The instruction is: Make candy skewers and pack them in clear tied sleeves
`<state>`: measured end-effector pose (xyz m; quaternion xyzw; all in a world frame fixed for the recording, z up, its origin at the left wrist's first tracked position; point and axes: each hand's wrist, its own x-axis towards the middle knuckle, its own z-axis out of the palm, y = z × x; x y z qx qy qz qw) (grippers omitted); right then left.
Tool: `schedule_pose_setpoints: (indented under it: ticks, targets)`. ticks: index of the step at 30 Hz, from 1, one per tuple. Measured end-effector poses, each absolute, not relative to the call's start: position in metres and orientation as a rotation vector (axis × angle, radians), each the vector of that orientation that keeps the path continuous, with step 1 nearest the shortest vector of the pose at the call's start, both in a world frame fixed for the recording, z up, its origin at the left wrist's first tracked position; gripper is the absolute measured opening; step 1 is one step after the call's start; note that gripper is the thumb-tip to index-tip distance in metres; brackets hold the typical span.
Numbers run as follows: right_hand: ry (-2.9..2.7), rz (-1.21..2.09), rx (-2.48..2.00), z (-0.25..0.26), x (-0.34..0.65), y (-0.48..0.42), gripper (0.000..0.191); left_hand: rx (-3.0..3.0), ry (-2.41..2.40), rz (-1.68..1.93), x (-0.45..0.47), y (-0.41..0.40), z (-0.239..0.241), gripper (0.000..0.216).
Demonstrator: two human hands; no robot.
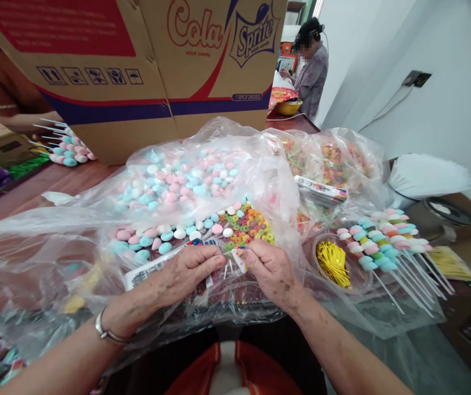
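My left hand (186,272) and my right hand (270,269) meet at the table's near edge, fingers pinched together on a small clear printed wrapper (231,262) held between them. They rest on a clear plastic bag (54,258) spread over the table. Just beyond my fingers lie loose pastel round candies (165,238) and small coloured ring candies (246,225). A bigger heap of pink, blue and white candies (178,181) lies inside the bag further back.
A large Cola Sprite cardboard box (145,60) stands behind the bags. Finished candy sticks (383,244) lie at right beside a bowl of gold twist ties (334,263). More candy sticks (68,151) lie far left. Another person (312,68) works in the background.
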<state>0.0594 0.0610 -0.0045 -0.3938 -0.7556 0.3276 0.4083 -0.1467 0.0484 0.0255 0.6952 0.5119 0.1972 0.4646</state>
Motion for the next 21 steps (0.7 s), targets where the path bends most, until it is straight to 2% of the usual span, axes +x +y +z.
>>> schedule_pose_setpoints:
  ticks: [4, 7, 12, 17, 21]
  targets:
    - [-1.903, 0.635, -0.983, -0.008, 0.059, 0.06, 0.043, 1.825, 1.215, 0.606, -0.142, 0.049, 0.022, 0.021]
    - [-1.925, 0.553, -0.958, -0.006, 0.06, 0.059, 0.043, 1.955, 1.244, 0.583, -0.142, 0.05, 0.018, 0.028]
    - [-1.957, 0.668, -1.001, 0.001, 0.068, 0.053, 0.024, 2.069, 1.188, 0.577, -0.144, 0.048, 0.014, 0.031]
    - [-1.871, 0.724, -0.965, 0.005, 0.079, 0.042, 0.04, 2.091, 1.114, 0.668, -0.141, 0.049, 0.015, 0.024]
    - [-1.892, 0.568, -0.911, 0.008, 0.084, 0.036, 0.025, 2.179, 1.062, 0.762, -0.138, 0.051, 0.013, 0.021]
